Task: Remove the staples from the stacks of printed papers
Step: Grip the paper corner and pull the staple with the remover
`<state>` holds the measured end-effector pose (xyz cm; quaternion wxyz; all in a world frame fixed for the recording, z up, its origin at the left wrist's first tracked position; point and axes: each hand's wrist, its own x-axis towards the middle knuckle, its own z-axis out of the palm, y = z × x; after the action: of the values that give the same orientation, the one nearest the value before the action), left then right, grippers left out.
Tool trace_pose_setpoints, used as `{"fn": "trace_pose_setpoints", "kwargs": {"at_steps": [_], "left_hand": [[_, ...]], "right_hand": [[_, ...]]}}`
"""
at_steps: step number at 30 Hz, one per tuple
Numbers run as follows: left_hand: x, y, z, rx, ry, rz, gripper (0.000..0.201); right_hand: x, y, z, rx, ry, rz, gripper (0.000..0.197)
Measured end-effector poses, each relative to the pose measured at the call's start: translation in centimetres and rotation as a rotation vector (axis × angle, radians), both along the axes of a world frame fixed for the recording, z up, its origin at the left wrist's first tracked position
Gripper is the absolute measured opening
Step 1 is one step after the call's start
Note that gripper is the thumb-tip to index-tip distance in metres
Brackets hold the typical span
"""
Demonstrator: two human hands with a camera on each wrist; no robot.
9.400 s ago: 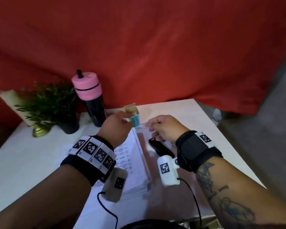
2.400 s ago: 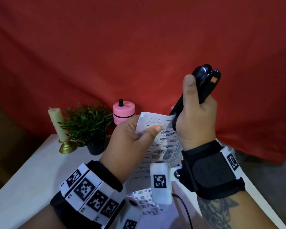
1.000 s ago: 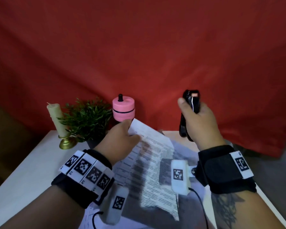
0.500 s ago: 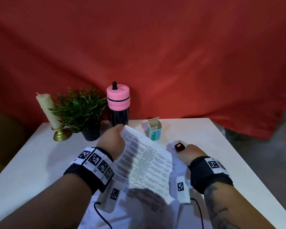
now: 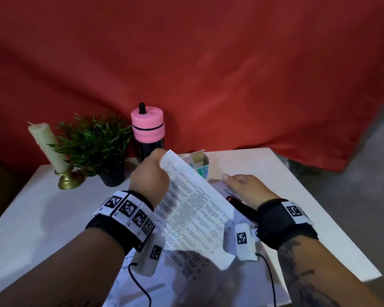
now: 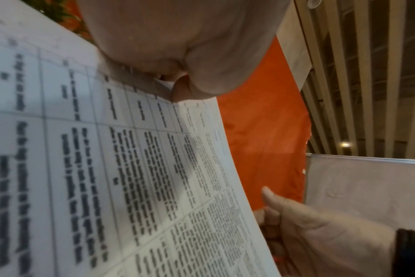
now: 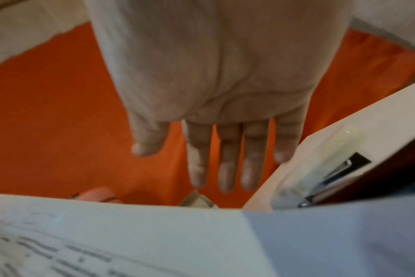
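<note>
Left hand pinches sheet top edge; right hand flat.

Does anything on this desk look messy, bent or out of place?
Mostly tidy. The small box stands with its top flap open. The printed sheet, pinched at one corner by the left hand, has a near corner curling under.

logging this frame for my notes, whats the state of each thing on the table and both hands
left hand: grips the top corner of the printed paper sheets, lifted and tilted
right hand: empty, fingers straight
black staple remover: lying on the white table, released
small open cardboard box: upright, flap open
pink-lidded dark bottle: upright, lid on
cream candle: unlit, in gold holder
</note>
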<state>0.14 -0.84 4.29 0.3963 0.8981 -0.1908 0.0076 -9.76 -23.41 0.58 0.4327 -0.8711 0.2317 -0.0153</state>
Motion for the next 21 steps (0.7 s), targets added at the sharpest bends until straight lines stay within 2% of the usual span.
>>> {"fn": "trace_pose_setpoints", "kwargs": {"at_steps": [2,4,7,10,12,14,19,21], "left_hand": [[-0.2,-0.6,0.4,-0.058,-0.034,-0.035,0.05],[-0.4,-1.4,0.6,-0.152,-0.13,-0.093,0.048],[-1.5,-2.8,1.2,-0.241,-0.35,-0.162,0.044],[-2.5,-5.0,1.4,-0.12,-0.515,-0.091,0.053],[-2.9,-6.2,1.3,-0.067,-0.44,-0.011,0.066],[-3.8,-7.6,0.9,-0.084,-0.315,-0.003,0.078],[-7.4,-12.8,-0.7,-0.307,0.086,-0.173,0.099],[-10.0,-15.4,-1.0,-0.314,0.293,-0.257,0.092]], "right_hand": [[-0.5,0.2,0.2,0.111,0.007,0.096,0.037],[-1.0,-0.1,-0.4,0.049,0.044,0.152,0.03],[-2.8,-1.0,-0.5,0.104,-0.063,0.083,0.007],[-5.8,-2.9,-0.2,0.195,-0.189,-0.054,0.008],[-7.7,-4.3,0.1,0.273,-0.263,-0.143,0.009],[-10.1,-5.7,0.4,0.317,-0.324,-0.225,0.014],[-17.1,-10.0,-0.2,0.32,-0.398,-0.473,0.012],[-20.4,-11.4,-0.5,0.355,-0.423,-0.583,0.016]]}}
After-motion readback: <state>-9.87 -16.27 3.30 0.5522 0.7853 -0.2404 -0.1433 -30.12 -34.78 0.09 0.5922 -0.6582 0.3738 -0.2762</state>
